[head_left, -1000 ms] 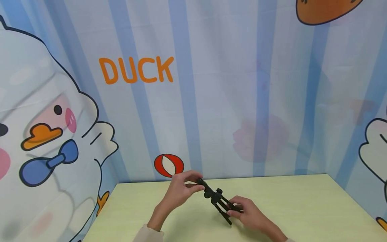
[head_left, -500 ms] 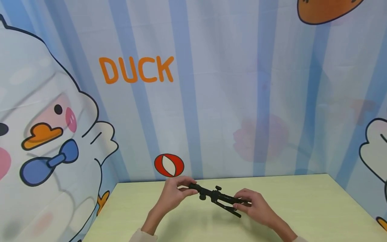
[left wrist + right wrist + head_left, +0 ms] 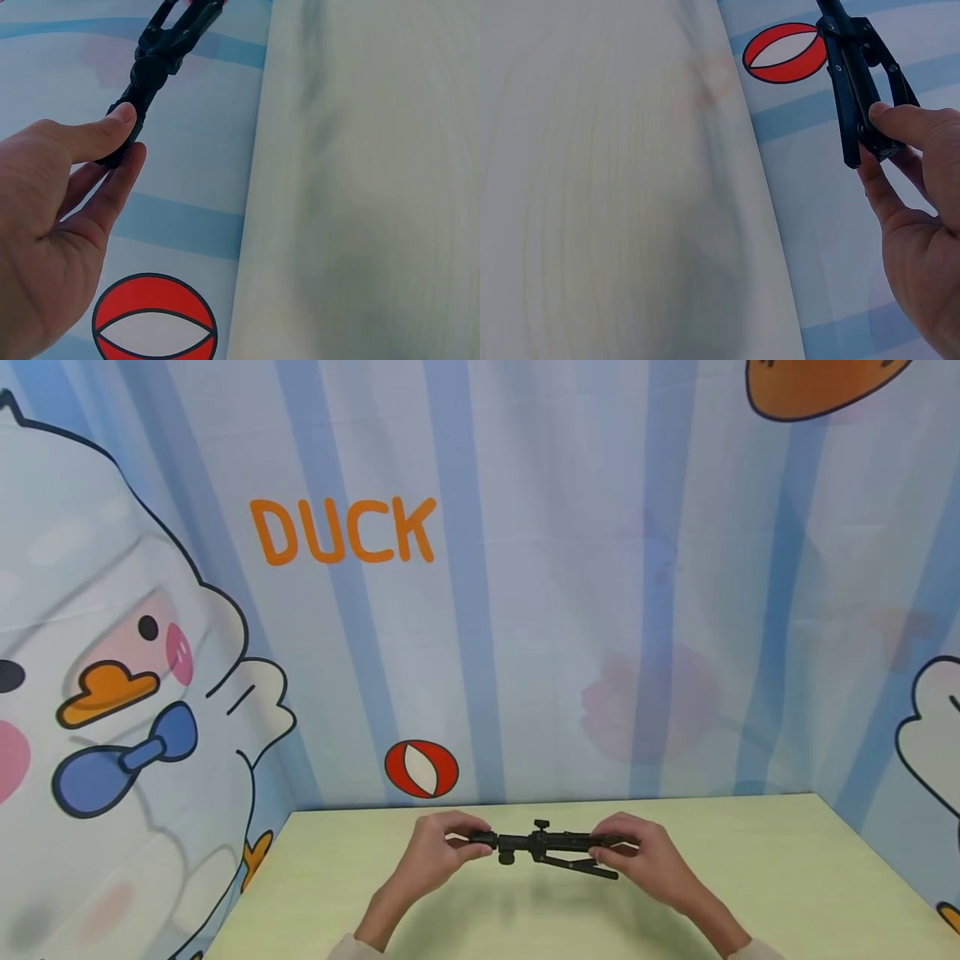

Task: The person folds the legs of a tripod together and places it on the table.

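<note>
1. Both hands hold one small black tripod [image 3: 543, 846] level above the table [image 3: 750, 877], near its far edge.
2. Left hand [image 3: 435, 856], at the tripod's 9 o'clock, pinches the head end between thumb and fingers [image 3: 112, 176].
3. Right hand [image 3: 648, 860], at its 3 o'clock, grips the folded legs; its thumb [image 3: 907, 124] presses their tips.
4. One leg hangs slightly away from the others.
5. I judge the step to be closing or spreading the legs; next I would keep the head steady and work that loose leg gently.
6. Behind, at 12 o'clock, hangs a duck curtain [image 3: 337, 531].
</note>
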Available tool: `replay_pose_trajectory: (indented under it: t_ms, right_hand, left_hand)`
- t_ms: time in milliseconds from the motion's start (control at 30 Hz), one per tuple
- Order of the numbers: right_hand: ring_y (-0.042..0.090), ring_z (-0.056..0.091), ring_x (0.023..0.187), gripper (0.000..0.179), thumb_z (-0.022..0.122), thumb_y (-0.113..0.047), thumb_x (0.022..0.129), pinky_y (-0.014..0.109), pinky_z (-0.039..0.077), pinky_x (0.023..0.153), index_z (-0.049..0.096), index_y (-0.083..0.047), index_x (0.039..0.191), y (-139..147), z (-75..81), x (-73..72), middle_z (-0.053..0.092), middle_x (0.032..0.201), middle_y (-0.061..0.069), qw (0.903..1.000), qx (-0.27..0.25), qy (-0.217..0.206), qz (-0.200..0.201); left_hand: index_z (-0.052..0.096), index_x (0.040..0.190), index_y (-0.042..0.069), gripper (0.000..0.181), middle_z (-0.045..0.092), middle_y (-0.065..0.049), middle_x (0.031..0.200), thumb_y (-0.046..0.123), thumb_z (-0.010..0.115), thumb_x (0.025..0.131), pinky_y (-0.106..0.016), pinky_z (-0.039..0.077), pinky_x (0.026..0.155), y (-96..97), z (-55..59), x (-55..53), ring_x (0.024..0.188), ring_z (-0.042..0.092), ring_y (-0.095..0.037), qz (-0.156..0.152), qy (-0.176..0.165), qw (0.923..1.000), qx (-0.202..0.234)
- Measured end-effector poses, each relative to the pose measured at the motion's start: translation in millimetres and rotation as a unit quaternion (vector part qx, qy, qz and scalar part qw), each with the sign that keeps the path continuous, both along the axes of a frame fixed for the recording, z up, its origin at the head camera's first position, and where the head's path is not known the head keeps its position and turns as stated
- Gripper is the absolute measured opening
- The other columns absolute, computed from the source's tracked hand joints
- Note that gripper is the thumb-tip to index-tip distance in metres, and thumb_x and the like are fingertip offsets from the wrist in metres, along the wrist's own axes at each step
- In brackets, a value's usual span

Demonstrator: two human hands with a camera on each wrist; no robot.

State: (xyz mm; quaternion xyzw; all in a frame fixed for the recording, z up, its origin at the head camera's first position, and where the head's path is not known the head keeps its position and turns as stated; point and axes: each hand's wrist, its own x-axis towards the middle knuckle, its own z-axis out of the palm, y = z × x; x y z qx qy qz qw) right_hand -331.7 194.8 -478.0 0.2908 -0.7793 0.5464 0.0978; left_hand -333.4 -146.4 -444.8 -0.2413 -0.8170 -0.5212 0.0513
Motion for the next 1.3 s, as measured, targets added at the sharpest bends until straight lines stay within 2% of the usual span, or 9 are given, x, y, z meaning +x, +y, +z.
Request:
replay_pose_trajectory:
  t_ms: [333,467,700,967,1300]
  right_hand:
    - [0.014,0.071,0.092,0.015,0.082,-0.006,0.089,0.029,0.063,0.078,0.077,-0.007,0.104,6,1.9,0.3,0.07,0.105,0.01,0.9994,0.033,-0.003,0.001]
    - [0.016,0.07,0.094,0.019,0.083,-0.002,0.087,0.029,0.063,0.077,0.077,-0.006,0.104,9,-2.1,-1.7,0.07,0.105,0.01,0.9984,0.055,0.012,0.01]
    - [0.022,0.072,0.09,0.02,0.082,0.004,0.085,0.029,0.063,0.073,0.076,-0.002,0.104,10,-6.5,-5.1,0.071,0.103,0.011,0.9968,0.073,0.031,0.014]
    - [0.025,0.073,0.088,0.02,0.082,0.004,0.085,0.026,0.063,0.071,0.077,-0.002,0.103,11,-16.1,-10.0,0.071,0.101,0.01,0.9958,0.088,0.023,0.006]
    - [0.014,0.071,0.085,0.02,0.083,0.004,0.083,0.023,0.062,0.069,0.077,-0.002,0.1,12,-33.0,-17.2,0.073,0.097,0.009,0.993,0.107,0.05,0.004]
  left_hand:
    - [0.079,0.107,0.006,0.022,0.072,0.0,0.102,0.001,0.084,0.086,-0.025,0.062,0.077,6.1,-18.9,-3.9,0.089,0.07,-0.012,-0.016,0.008,0.9989,-0.042]
    - [0.078,0.108,0.004,0.021,0.072,0.0,0.102,0.002,0.082,0.087,-0.024,0.061,0.077,9.8,-25.8,-4.7,0.09,0.07,-0.011,-0.026,0.013,0.9978,-0.06]
    - [0.078,0.106,0.008,0.018,0.069,0.004,0.099,0.002,0.08,0.09,-0.019,0.059,0.075,16.4,-35.8,-7.1,0.088,0.066,-0.007,-0.044,0.017,0.9946,-0.092]
    - [0.078,0.105,0.007,0.016,0.068,0.002,0.097,0.0,0.079,0.09,-0.018,0.058,0.074,22.4,-47.4,-14.1,0.087,0.065,-0.005,-0.052,0.036,0.9896,-0.13]
    - [0.078,0.104,0.008,0.017,0.069,0.005,0.095,-0.001,0.079,0.09,-0.018,0.058,0.074,22.5,-61.8,-22.6,0.087,0.064,-0.005,-0.051,0.023,0.9858,-0.158]
